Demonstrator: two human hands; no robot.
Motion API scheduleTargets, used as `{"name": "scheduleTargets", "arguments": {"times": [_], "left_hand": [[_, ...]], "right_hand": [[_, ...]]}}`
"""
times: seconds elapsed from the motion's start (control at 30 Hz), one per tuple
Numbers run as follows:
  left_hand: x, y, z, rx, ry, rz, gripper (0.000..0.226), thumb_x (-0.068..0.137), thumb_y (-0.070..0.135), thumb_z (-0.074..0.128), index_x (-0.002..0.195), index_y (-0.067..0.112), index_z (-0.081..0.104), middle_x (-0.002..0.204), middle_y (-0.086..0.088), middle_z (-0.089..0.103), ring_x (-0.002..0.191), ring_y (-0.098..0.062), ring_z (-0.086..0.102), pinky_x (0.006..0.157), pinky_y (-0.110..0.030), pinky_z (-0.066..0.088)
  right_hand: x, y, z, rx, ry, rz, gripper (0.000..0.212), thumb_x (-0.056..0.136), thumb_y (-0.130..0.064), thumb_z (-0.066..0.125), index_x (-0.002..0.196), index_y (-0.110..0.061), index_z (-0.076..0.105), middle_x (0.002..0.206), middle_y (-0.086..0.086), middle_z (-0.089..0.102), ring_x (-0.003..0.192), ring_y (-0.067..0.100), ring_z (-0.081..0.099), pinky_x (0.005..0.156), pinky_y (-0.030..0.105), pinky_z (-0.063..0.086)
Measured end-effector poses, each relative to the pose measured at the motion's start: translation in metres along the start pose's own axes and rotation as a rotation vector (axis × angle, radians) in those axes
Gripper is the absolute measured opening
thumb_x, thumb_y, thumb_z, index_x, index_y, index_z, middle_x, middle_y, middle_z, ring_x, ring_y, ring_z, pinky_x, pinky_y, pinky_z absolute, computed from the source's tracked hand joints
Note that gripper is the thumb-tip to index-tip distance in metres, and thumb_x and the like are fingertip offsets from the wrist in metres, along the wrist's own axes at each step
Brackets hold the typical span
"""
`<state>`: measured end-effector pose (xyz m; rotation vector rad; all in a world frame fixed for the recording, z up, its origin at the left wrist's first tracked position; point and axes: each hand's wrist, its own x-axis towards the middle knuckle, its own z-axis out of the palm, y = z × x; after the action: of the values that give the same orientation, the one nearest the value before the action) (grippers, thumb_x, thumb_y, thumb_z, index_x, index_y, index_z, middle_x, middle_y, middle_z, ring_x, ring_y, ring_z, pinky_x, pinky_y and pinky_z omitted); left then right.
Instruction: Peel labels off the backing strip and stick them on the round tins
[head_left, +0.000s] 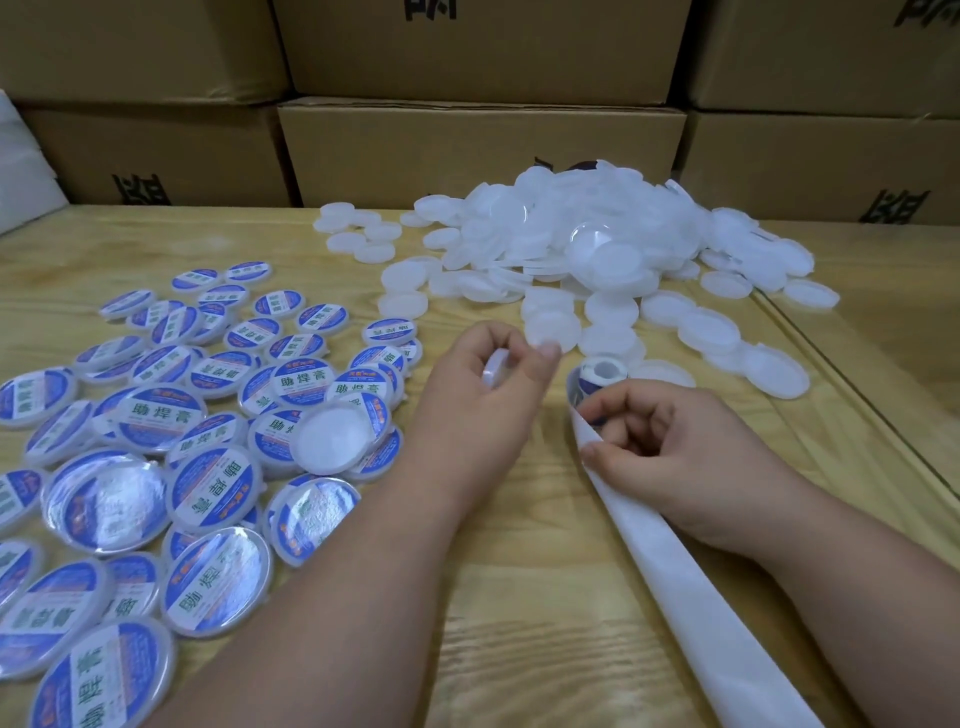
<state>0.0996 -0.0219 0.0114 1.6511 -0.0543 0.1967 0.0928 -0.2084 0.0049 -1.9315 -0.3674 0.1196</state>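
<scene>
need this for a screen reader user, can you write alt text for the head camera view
A person's left hand holds a plain white tin while the right hand pinches a label at the white backing strip. Labelled blue tins lie left on the wooden table, unlabelled white tins are piled behind.

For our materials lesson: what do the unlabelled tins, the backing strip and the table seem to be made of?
Unlabelled tins: probably plastic, milky and translucent.
Backing strip: likely coated paper, white, smooth, creasing softly.
Table: wood or wood-look surface, pale with visible grain and a slight sheen.
</scene>
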Motion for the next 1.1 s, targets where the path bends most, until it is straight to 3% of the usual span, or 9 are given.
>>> {"name": "scheduleTargets", "arguments": {"times": [0.1,0.27,0.4,0.47,0.6,0.7,0.93,1.03,1.1], "left_hand": [[0.001,-0.001,0.002,0.043,-0.1,0.027,0.027,0.091,0.018,0.069,0.077,0.035,0.053,0.093,0.017,0.075,0.064,-0.006,0.054,0.056,-0.014,0.046],[0.0,-0.001,0.003,0.125,-0.118,0.062,0.025,0.087,0.02,0.075,0.082,0.031,0.053,0.096,0.018,0.074,0.067,-0.007,0.063,0.055,-0.013,0.046],[-0.001,-0.002,0.005,0.153,-0.15,0.049,0.028,0.082,0.029,0.081,0.082,0.032,0.053,0.094,0.014,0.074,0.061,-0.006,0.06,0.054,-0.018,0.042],[-0.001,-0.002,0.006,0.156,-0.158,0.045,0.029,0.078,0.033,0.083,0.082,0.032,0.054,0.086,0.011,0.074,0.055,-0.003,0.056,0.049,-0.015,0.039],[-0.001,-0.004,0.007,0.166,-0.173,0.048,0.028,0.076,0.035,0.085,0.083,0.031,0.057,0.066,0.022,0.063,0.051,-0.002,0.048,0.047,-0.013,0.037],[-0.001,-0.005,0.006,0.187,-0.187,0.056,0.027,0.076,0.038,0.084,0.083,0.031,0.059,0.062,0.021,0.058,0.05,-0.002,0.046,0.047,-0.015,0.037],[-0.003,-0.003,0.006,0.118,-0.249,0.048,0.01,0.081,0.034,0.073,0.089,0.037,0.068,0.082,0.017,0.068,0.067,-0.006,0.059,0.06,-0.022,0.05],[-0.003,-0.001,0.005,0.109,-0.252,0.046,0.008,0.079,0.038,0.073,0.086,0.035,0.072,0.084,0.016,0.073,0.072,-0.001,0.063,0.067,-0.018,0.051],[-0.003,-0.001,0.004,0.1,-0.254,0.035,0.013,0.078,0.042,0.076,0.087,0.033,0.073,0.087,0.011,0.075,0.076,-0.003,0.064,0.072,-0.025,0.055]], "right_hand": [[0.001,-0.002,-0.005,0.061,-0.031,0.026,0.021,0.078,-0.021,0.071,0.098,-0.026,0.073,0.058,-0.008,0.055,0.057,0.008,0.049,0.061,0.018,0.043],[-0.001,-0.007,-0.007,0.088,-0.042,0.048,0.036,0.077,-0.016,0.057,0.102,-0.034,0.075,0.059,-0.004,0.044,0.057,0.014,0.038,0.057,0.029,0.035],[-0.003,-0.015,-0.007,0.152,-0.081,0.067,0.045,0.072,-0.013,0.051,0.104,-0.031,0.077,0.074,0.025,0.054,0.068,0.024,0.046,0.067,0.038,0.036],[-0.004,-0.017,-0.006,0.197,-0.068,0.075,0.038,0.073,-0.016,0.055,0.101,-0.027,0.077,0.092,0.037,0.064,0.074,0.025,0.055,0.072,0.04,0.041],[-0.002,-0.014,-0.005,0.161,-0.004,0.058,0.013,0.081,-0.026,0.084,0.09,-0.02,0.077,0.084,0.018,0.073,0.077,0.021,0.061,0.075,0.039,0.045],[-0.001,-0.014,-0.005,0.156,0.024,0.075,0.011,0.073,-0.03,0.082,0.076,-0.023,0.073,0.08,0.008,0.074,0.073,0.013,0.064,0.071,0.034,0.048],[-0.002,-0.015,-0.006,0.134,0.033,0.076,0.032,0.071,-0.038,0.08,0.075,-0.008,0.069,0.076,0.014,0.068,0.072,0.019,0.055,0.067,0.035,0.04],[-0.003,-0.015,-0.006,0.128,0.014,0.065,0.019,0.087,-0.022,0.076,0.088,-0.003,0.073,0.094,0.028,0.071,0.079,0.022,0.06,0.075,0.041,0.045],[-0.004,-0.014,-0.007,0.117,0.009,0.063,0.011,0.093,-0.015,0.071,0.09,-0.006,0.075,0.098,0.028,0.071,0.083,0.026,0.063,0.079,0.043,0.047]]}}
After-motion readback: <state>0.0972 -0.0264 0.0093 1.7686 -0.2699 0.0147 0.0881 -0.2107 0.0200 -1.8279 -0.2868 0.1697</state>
